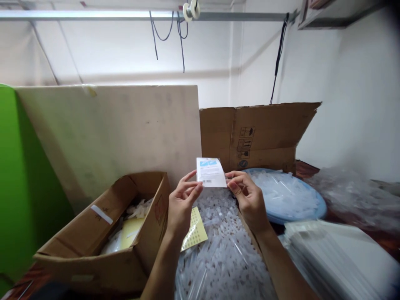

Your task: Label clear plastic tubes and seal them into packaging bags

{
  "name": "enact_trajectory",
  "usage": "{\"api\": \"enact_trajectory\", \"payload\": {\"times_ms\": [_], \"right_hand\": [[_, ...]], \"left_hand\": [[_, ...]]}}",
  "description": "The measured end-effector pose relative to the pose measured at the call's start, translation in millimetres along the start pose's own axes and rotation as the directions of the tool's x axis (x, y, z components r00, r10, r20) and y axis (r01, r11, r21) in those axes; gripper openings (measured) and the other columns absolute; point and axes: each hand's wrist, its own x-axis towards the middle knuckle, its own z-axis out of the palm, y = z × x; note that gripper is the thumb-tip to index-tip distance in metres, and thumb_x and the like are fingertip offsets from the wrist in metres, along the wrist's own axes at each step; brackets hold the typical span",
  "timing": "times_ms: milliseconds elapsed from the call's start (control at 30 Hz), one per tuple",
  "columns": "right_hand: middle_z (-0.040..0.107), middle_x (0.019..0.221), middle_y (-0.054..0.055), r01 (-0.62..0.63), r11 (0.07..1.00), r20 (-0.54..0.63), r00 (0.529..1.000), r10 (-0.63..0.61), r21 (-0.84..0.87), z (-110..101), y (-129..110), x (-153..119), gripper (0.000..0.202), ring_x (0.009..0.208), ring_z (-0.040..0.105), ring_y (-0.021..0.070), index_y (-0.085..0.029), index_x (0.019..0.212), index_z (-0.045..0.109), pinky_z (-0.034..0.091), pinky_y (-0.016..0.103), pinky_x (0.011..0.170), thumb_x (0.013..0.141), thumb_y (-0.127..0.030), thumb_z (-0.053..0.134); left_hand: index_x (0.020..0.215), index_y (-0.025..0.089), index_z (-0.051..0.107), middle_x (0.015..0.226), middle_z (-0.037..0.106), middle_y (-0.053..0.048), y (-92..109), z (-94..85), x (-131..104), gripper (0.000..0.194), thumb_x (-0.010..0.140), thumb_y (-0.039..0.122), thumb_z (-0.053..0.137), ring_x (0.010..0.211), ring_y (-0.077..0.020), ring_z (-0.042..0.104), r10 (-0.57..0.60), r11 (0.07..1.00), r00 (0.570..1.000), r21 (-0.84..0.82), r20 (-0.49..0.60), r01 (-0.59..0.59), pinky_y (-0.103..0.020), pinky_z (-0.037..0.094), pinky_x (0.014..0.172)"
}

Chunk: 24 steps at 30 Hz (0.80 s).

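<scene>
Card: one small white card or flat packet (211,173), held up near the middle of the view, above the far part of the plastic heap; blue panels at the top, lines of print, a barcode low down
Left grip: thumb and finger of the left hand (181,201) closed together on the lower left corner of the card
Right grip: thumb and finger of the right hand (250,201) pinched on the lower right edge of the card
Card handling, done: the card is up off the heap, printed side facing the wearer, secured at both sides
Card handling, left: the card is not yet released; whether it is sealed or has anything inside cannot be told; in my judgement the item is mid-handling
Sticker sheet: a yellow sheet with rows of small dots (198,227), lying on the heap beside the left wrist, touched by neither hand; many dots are in place, so it appears far from used up
Plastic heap: clear loose pieces (225,250) in quantity below both hands, unsorted; the bulk looks unhandled
Open carton: brown box (109,266) to the left, holding pale pieces and another yellow sheet (129,231)
Blue basin: rim (322,204) beyond the right hand, heaped with translucent pieces
White stack: layered flat items (350,250) right of the right forearm, contents not identifiable
</scene>
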Motion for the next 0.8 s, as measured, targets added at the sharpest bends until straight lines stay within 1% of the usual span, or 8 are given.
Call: {"api": "enact_trajectory", "payload": {"times_ms": [100,167,300,400,500,600,700,800], "right_hand": [[0.064,0.125,0.011,0.008,1.000,-0.004,1.000,-0.008,-0.016,2.4,7.3,-1.9,0.023,0.110,0.064,0.0263,-0.022,0.084,0.064,0.054,0.039,0.091,0.097,-0.040,0.063],[0.063,0.130,0.011,0.032,0.998,-0.009,0.999,-0.033,-0.058,2.7,10.3,-2.3,0.022,0.111,0.064,0.0271,-0.022,0.084,0.065,0.054,0.040,0.092,0.097,-0.040,0.064],[0.062,0.133,0.011,0.051,0.997,0.002,0.999,-0.051,-0.064,2.6,10.2,-3.7,0.019,0.113,0.065,0.0278,-0.022,0.085,0.065,0.055,0.039,0.090,0.096,-0.037,0.065],[0.063,0.135,0.010,-0.019,1.000,-0.012,1.000,0.020,0.024,5.6,9.6,-6.3,0.019,0.112,0.066,0.0276,-0.022,0.085,0.065,0.054,0.038,0.091,0.095,-0.038,0.066],[0.069,0.126,0.009,-0.084,0.992,-0.053,0.995,0.089,0.095,9.9,10.8,-8.6,0.020,0.109,0.068,0.0271,-0.022,0.086,0.065,0.053,0.038,0.094,0.093,-0.041,0.069],[0.073,0.117,0.009,-0.116,0.989,-0.064,0.990,0.122,0.095,11.2,11.6,-8.7,0.024,0.106,0.069,0.0275,-0.022,0.086,0.065,0.054,0.038,0.093,0.090,-0.044,0.070],[0.073,0.116,0.009,-0.115,0.990,-0.071,0.990,0.121,0.080,9.2,9.2,-7.7,0.024,0.102,0.070,0.0264,-0.022,0.085,0.066,0.054,0.036,0.089,0.089,-0.045,0.071],[0.072,0.115,0.008,-0.101,0.992,-0.062,0.992,0.106,0.080,7.7,5.4,-7.5,0.021,0.099,0.069,0.0243,-0.022,0.083,0.066,0.054,0.033,0.085,0.090,-0.041,0.071]], "left_hand": [[0.095,0.018,0.080,0.116,0.076,-0.011,-2.9,-1.1,0.7,0.023,0.077,0.031,0.085,0.104,-0.0223,0.073,-0.024,1.000,0.998,-0.019,-0.057,0.023,-0.034,0.057,0.096],[0.096,0.017,0.080,0.108,0.078,-0.010,-2.7,-1.7,0.1,0.024,0.077,0.030,0.086,0.099,-0.0210,0.074,-0.032,0.999,0.998,-0.003,-0.055,0.032,-0.032,0.058,0.093],[0.087,0.015,0.080,0.108,0.077,-0.010,0.6,-2.4,-2.2,0.018,0.078,0.030,0.085,0.097,-0.0204,0.073,0.001,0.999,0.998,0.036,-0.055,0.001,-0.030,0.059,0.088],[0.084,0.015,0.079,0.104,0.077,-0.010,1.8,-1.7,-2.7,0.016,0.078,0.030,0.085,0.096,-0.0198,0.073,0.030,0.999,0.996,0.048,-0.081,-0.026,-0.029,0.059,0.087],[0.080,0.015,0.078,0.101,0.077,-0.009,1.8,-0.2,-2.3,0.016,0.077,0.029,0.085,0.095,-0.0190,0.072,0.021,1.000,0.994,-0.004,-0.108,-0.022,-0.029,0.058,0.087],[0.077,0.015,0.076,0.099,0.077,-0.008,2.0,1.1,-2.4,0.017,0.076,0.029,0.086,0.095,-0.0190,0.071,0.003,0.999,0.993,-0.051,-0.118,-0.009,-0.030,0.056,0.089],[0.076,0.015,0.076,0.099,0.076,-0.008,3.2,2.3,-3.5,0.018,0.076,0.030,0.085,0.096,-0.0189,0.070,-0.011,0.998,0.994,-0.064,-0.106,0.004,-0.029,0.056,0.089],[0.076,0.015,0.076,0.095,0.076,-0.008,4.4,4.5,-5.1,0.019,0.075,0.031,0.085,0.092,-0.0187,0.070,-0.012,0.999,0.991,-0.040,-0.131,0.007,-0.030,0.056,0.087]]}}
